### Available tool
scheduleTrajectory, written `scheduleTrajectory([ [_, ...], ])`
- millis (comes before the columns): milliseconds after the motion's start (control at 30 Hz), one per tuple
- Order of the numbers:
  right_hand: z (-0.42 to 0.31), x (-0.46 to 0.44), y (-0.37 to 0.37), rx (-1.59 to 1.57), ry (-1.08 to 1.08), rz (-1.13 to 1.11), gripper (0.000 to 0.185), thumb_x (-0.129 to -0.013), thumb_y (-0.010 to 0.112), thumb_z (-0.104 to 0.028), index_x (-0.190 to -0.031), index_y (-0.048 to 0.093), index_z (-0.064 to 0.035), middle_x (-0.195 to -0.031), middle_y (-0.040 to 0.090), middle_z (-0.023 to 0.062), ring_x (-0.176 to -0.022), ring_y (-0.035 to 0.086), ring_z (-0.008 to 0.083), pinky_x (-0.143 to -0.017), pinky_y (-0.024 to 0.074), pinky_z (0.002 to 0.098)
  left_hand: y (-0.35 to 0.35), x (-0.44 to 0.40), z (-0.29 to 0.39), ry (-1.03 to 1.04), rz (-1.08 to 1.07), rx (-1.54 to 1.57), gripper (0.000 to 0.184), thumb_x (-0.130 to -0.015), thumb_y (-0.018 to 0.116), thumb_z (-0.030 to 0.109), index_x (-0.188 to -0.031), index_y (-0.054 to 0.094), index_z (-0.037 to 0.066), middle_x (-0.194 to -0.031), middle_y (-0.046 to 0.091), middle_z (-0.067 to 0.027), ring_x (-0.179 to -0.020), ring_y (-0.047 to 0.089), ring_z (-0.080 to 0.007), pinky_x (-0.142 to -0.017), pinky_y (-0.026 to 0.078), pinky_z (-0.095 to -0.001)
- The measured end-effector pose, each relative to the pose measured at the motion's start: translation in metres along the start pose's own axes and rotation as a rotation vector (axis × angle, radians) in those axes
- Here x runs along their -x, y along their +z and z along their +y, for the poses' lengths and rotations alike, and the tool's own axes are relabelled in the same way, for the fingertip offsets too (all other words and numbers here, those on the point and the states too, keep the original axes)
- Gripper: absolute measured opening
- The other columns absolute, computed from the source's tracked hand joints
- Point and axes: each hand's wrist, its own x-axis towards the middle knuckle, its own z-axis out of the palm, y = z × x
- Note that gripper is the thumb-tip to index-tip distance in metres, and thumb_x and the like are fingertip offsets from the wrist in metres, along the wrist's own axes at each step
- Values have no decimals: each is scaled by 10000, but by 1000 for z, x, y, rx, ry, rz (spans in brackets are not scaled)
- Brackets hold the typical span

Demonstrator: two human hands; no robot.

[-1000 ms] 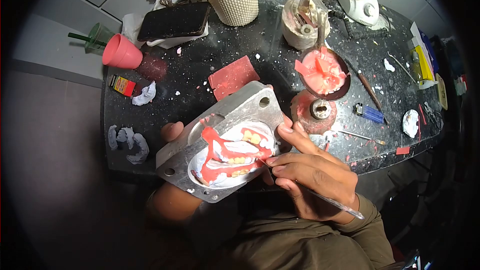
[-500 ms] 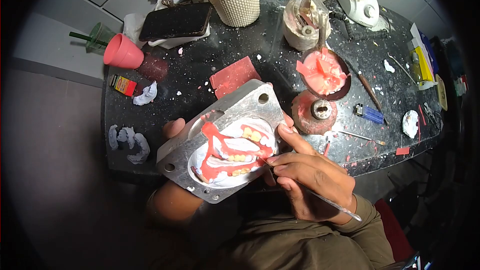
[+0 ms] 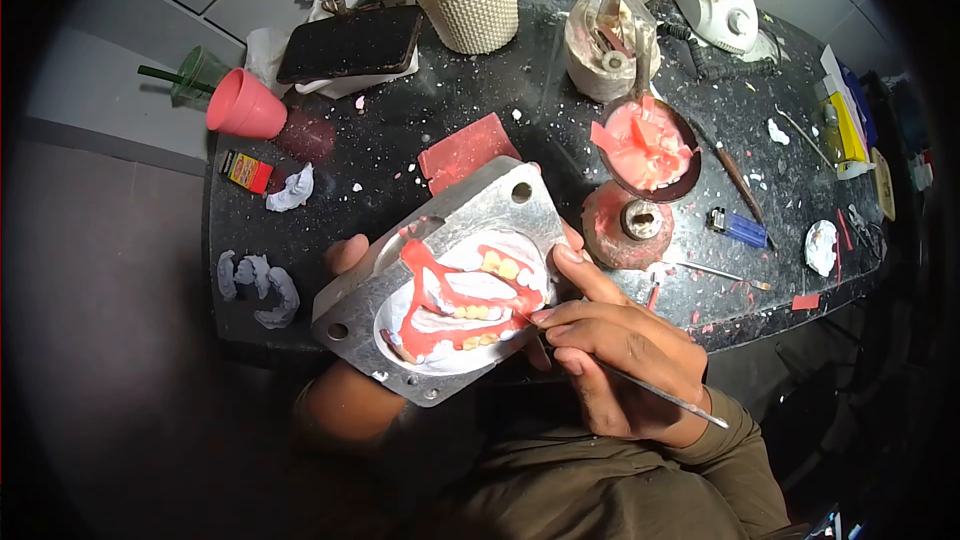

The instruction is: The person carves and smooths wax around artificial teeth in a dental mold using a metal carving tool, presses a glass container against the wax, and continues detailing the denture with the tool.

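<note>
My left hand (image 3: 347, 254) is wrapped under a metal dental flask (image 3: 440, 225), its thumb showing at the far side and most of the palm hidden. The flask tilts toward me above the desk's front edge. Set in its white plaster (image 3: 480, 289) are red wax (image 3: 415, 305) and rows of yellowish and white teeth (image 3: 474, 312). Between the thumb and fingers of my right hand (image 3: 640, 345) is a thin metal wax carver (image 3: 668, 393). Its tip meets the red wax near the flask's right side, and the index finger rests by the flask's edge.
Behind the flask lies a pink wax sheet (image 3: 466, 152). A pan of pink wax pieces (image 3: 648, 145) sits above a wax-stained burner (image 3: 610, 230). A blue lighter (image 3: 738, 227), a pink cup (image 3: 245, 103), plaster pieces (image 3: 275, 295) and a tool basket (image 3: 470, 15) stand around.
The flask has shifted very slightly left in my left hand's hold. The wax carver's rear end has swung a little to the right, while its tip stays around the same patch of red wax.
</note>
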Motion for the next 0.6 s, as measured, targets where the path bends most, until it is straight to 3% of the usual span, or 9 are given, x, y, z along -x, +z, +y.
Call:
scheduleTrajectory([
  [200,7,-1,-4,-112,-23,-9,119,-902,748,87,-1020,761,89,-989,775,207,-1233,701,460,-976,601,458,2,-3,-3,20,12,-28,1202,-877,677,743,-1682,186,-1,-1580,308,-457,-1487,373,-550,-1182,424,-606],
  [300,8,0,-3,-152,20,40,111,-901,733,96,-1007,765,103,-980,777,210,-1218,707,461,-1001,590,473,-3,-6,-2,-6,-113,-77,1194,-881,664,754,-1680,196,0,-1570,329,-448,-1480,378,-548,-1182,424,-597],
  [500,10,-2,0,-88,-38,39,113,-903,727,98,-1010,760,114,-978,774,224,-1204,714,461,-1010,586,478,4,1,-2,19,48,-105,1169,-888,651,752,-1677,218,6,-1573,334,-435,-1489,361,-544,-1197,400,-607],
  [600,10,-2,-1,-100,-29,33,120,-916,727,90,-1029,759,111,-991,775,219,-1231,699,462,-1040,567,494,5,1,-4,39,26,-95,1152,-894,647,742,-1675,229,5,-1588,328,-424,-1503,342,-541,-1217,370,-614],
])
